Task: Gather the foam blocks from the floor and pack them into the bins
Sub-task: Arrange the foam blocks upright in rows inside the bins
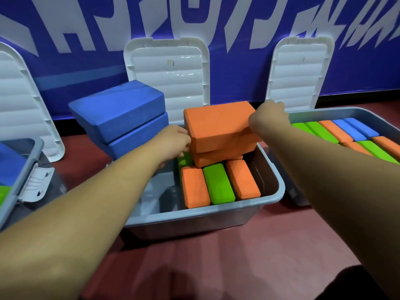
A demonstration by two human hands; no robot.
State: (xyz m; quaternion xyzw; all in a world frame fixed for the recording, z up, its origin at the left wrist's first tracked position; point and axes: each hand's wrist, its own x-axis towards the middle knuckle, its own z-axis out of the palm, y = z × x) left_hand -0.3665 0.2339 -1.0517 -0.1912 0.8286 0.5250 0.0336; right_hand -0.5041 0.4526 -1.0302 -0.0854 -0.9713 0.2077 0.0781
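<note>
A blue wall (238, 87) with big white lettering is filling the top of the frame, and a dark red floor (216, 256) is running under everything. Three grey bins are sitting on it: the middle bin (194, 215) at centre is standing roughly half packed, the right bin (346, 110) at the right edge is lying nearly full of green, orange and blue blocks, and the left bin (28, 165) is showing only a corner at the left edge. White lids (171, 72) are leaning against the wall behind them. Two blue blocks (121, 113) are resting stacked and tilted at the upper left corner of the middle bin. Two orange blocks (218, 124) are hanging as a stack over the back of that bin, above a packed row (218, 184) of orange, green and orange. The right hand (270, 114) is curling over the stack's far right corner, gripping it. The left hand (175, 141) is pressing on the stack's left end with bent fingers; whether they are wrapping around it cannot be told. The step looks to be lowering this pair into the bin. Squeezing evenly from both ends should be keeping the lower block from slipping, and turning the pair to match the packed row before letting go should be saving space.
</note>
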